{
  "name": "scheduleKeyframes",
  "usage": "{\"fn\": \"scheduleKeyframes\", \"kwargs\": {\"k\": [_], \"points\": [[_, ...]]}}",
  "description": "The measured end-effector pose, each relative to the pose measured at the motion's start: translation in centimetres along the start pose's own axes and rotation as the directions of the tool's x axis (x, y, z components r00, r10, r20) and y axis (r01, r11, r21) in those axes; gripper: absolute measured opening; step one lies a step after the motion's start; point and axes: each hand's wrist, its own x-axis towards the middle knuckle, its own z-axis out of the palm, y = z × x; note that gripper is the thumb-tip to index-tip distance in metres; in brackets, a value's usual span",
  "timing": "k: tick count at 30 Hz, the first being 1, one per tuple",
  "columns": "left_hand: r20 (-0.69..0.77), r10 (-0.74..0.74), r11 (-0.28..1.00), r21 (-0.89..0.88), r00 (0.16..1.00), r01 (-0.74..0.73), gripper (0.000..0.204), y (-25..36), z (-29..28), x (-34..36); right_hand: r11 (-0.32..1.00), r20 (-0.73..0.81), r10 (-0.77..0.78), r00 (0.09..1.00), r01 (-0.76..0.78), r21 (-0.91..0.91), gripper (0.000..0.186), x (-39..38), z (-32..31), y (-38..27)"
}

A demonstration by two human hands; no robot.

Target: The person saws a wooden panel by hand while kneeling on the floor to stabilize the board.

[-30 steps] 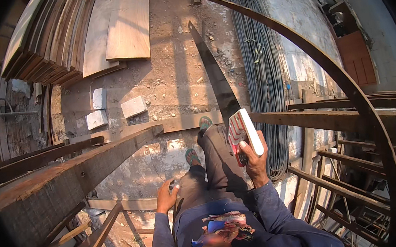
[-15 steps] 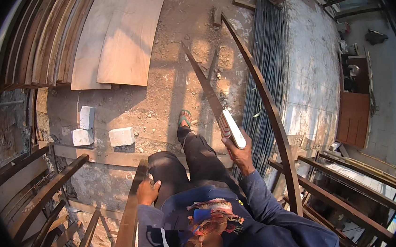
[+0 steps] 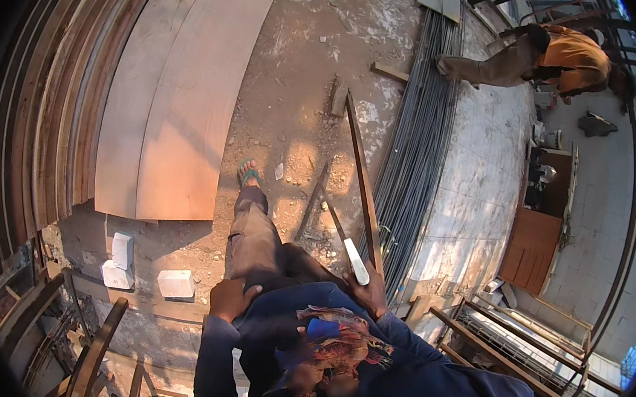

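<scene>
1. Clock directions are taken from the middle of the view.
2. Right hand [image 3: 372,293], 5 o'clock: fingers clamped on the white grip of the saw [image 3: 351,253].
3. Saw: 5 o'clock, in the right hand; blade points toward 12 o'clock.
4. Left hand [image 3: 230,300], between 7 and 8 o'clock: placed at the left thigh; whether its fingers are apart or together cannot be told.
5. Wooden strip [image 3: 363,179]: just beside the saw, on its 3 o'clock side.
6. Bundled dark rods [image 3: 426,140]: 2 o'clock, beyond the strip.
7. Plywood sheets [image 3: 193,115]: between 10 and 11 o'clock.
8. Pale blocks [image 3: 176,284]: three, between 8 and 9 o'clock; one set apart.
9. Co-worker [image 3: 574,61], orange top: 2 o'clock, well apart.
</scene>
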Motion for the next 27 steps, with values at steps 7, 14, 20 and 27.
{"fn": "scheduleKeyframes", "kwargs": {"k": [7, 14, 20, 27], "points": [[-0.098, 0.166, 0.985, -0.038, 0.981, -0.171, 0.049, 7.2, -14.9, 9.5, 0.99, 0.063, 0.042, 0.997, -0.033, -0.134, 0.037, 14.8, -7.8, -8.4], [-0.017, -0.004, 0.997, -0.075, 1.0, 0.003, 0.045, 18.7, -29.6, 26.3, 0.995, 0.032, 0.037, 0.999, -0.034, -0.096, 0.04, 38.2, -15.1, -12.3], [-0.168, 0.1, 0.971, -0.2, 0.981, -0.134, 0.043, 31.1, -41.6, 36.1, 0.977, 0.042, 0.032, 0.999, -0.023, -0.21, 0.039, 55.2, -25.6, -16.3], [-0.257, 0.106, 0.908, -0.367, 0.961, -0.199, 0.039, 39.9, -52.6, 45.8, 0.994, 0.214, 0.1, 0.972, -0.091, -0.054, 0.028, 73.3, -31.2, -18.1]]}}
